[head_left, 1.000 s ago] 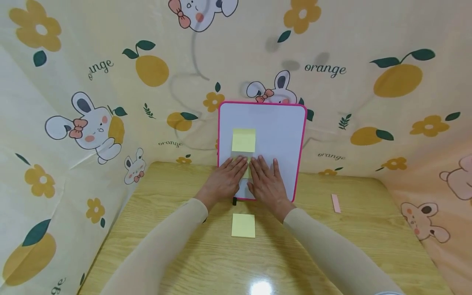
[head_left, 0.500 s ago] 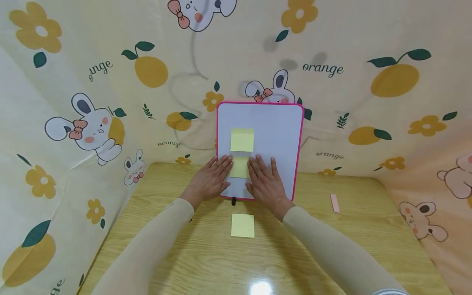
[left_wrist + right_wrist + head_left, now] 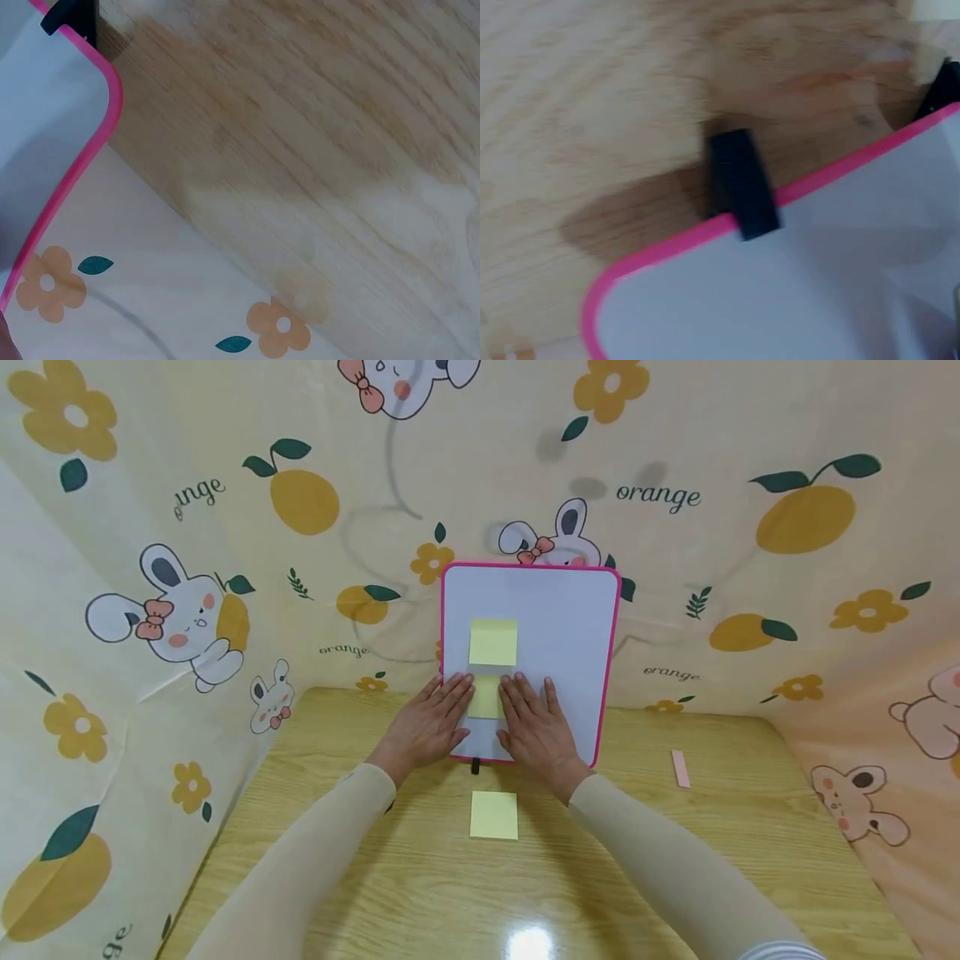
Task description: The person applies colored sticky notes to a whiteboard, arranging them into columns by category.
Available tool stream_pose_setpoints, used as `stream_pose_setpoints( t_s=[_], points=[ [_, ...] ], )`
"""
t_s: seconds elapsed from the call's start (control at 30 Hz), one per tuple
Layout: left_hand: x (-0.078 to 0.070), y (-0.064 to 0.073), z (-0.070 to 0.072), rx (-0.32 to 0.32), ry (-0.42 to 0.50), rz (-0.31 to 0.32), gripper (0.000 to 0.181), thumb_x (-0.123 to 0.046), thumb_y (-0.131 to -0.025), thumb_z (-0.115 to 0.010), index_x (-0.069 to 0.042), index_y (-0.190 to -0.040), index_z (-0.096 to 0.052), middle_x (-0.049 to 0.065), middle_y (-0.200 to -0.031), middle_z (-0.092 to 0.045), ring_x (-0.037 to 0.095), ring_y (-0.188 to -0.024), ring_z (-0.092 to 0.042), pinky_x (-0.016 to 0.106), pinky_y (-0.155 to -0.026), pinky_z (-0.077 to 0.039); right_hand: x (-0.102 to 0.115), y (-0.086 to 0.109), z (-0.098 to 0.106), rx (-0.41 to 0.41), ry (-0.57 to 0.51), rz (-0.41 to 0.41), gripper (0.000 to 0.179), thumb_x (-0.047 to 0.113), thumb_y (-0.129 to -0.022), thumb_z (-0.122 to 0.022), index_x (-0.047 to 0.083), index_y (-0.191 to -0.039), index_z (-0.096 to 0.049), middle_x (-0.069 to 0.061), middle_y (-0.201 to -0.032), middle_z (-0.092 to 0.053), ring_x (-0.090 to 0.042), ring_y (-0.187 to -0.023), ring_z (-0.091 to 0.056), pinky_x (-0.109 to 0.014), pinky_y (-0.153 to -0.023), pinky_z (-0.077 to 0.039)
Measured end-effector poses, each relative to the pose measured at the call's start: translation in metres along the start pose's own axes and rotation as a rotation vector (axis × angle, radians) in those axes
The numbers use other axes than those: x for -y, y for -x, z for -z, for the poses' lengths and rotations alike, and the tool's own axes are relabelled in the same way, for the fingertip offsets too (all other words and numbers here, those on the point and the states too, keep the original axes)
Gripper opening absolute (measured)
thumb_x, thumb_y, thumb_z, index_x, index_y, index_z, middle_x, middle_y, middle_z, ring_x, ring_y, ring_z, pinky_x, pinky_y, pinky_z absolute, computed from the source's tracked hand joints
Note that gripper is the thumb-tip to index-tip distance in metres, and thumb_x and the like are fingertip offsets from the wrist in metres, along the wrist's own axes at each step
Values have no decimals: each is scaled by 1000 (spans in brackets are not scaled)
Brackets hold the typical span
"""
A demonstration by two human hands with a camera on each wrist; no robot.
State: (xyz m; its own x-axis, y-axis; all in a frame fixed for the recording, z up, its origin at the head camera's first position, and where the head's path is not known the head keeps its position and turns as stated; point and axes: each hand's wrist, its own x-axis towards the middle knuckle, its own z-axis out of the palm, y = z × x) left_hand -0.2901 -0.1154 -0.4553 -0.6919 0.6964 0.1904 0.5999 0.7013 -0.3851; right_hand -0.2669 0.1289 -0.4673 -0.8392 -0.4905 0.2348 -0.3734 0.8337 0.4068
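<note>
A whiteboard [image 3: 562,627] with a pink rim stands upright at the back of the table. Two yellow sticky notes are on its face, an upper sticky note [image 3: 492,642] and a lower sticky note [image 3: 485,697] just beneath. My left hand [image 3: 427,722] lies flat with straight fingers, its fingertips at the lower note's left edge. Along that note's right side, the straight fingers of my right hand [image 3: 540,727] overlap its edge. In the right wrist view a black clip foot [image 3: 742,184] holds the board's bottom rim; another black foot [image 3: 75,19] shows in the left wrist view.
A yellow sticky note pad [image 3: 493,815] lies on the wooden table [image 3: 420,893] in front of the board. To the right is a small pink strip [image 3: 680,769]. A patterned cloth [image 3: 690,585] hangs behind and at the sides.
My left hand has slid left off the middle of the lower note, uncovering it. The right hand stays at the note's right side, shifting only slightly.
</note>
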Motion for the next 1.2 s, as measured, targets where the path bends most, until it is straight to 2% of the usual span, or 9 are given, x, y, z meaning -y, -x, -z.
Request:
stream_pose_setpoints(
  t_s=[0.17,0.37,0.57,0.7,0.97,1.2],
  points=[
    [-5,0,-2,21,52,14,72,-49,-112,-41,-4,-167,-28,10,-176,-19,26,-165,-14,46,-136,-14,-2,9,-4,15,1,1,78,52,-111,-41,8,-170,-15,-6,-179,-6,-26,-166,3,-61,-134,1],
    [-19,3,-8,72,94,16,73,-48,-113,-39,-3,-167,-22,12,-177,-15,28,-165,-10,48,-136,-11,2,19,-11,-5,-7,15,77,51,-110,-45,7,-169,-22,-6,-177,-16,-26,-166,-9,-61,-134,-6],
    [-32,8,-13,56,85,42,74,-49,-113,-39,-1,-167,-24,14,-176,-17,29,-165,-12,49,-136,-13,7,28,-17,-30,-56,25,76,49,-108,-50,7,-168,-27,-7,-176,-23,-28,-165,-14,-61,-134,-8],
    [-38,13,-14,63,99,64,73,-48,-113,-38,-2,-167,-23,14,-177,-15,29,-165,-12,48,-136,-12,9,32,-18,-22,-63,29,76,50,-109,-50,8,-168,-27,-6,-176,-22,-28,-165,-13,-61,-134,-9],
    [-46,23,-15,14,144,90,67,-42,-113,-45,0,-164,-33,16,-174,-25,31,-163,-22,49,-134,-20,13,36,-17,12,-69,32,75,49,-109,-50,8,-168,-27,-6,-176,-19,-27,-165,-10,-60,-134,-6],
    [-54,30,-13,5,193,130,63,-36,-111,-50,2,-161,-39,18,-171,-33,33,-161,-28,50,-133,-25,13,46,-20,-44,-147,27,70,42,-107,-59,3,-162,-40,-10,-171,-34,-28,-163,-21,-61,-133,-14]
  ],
)
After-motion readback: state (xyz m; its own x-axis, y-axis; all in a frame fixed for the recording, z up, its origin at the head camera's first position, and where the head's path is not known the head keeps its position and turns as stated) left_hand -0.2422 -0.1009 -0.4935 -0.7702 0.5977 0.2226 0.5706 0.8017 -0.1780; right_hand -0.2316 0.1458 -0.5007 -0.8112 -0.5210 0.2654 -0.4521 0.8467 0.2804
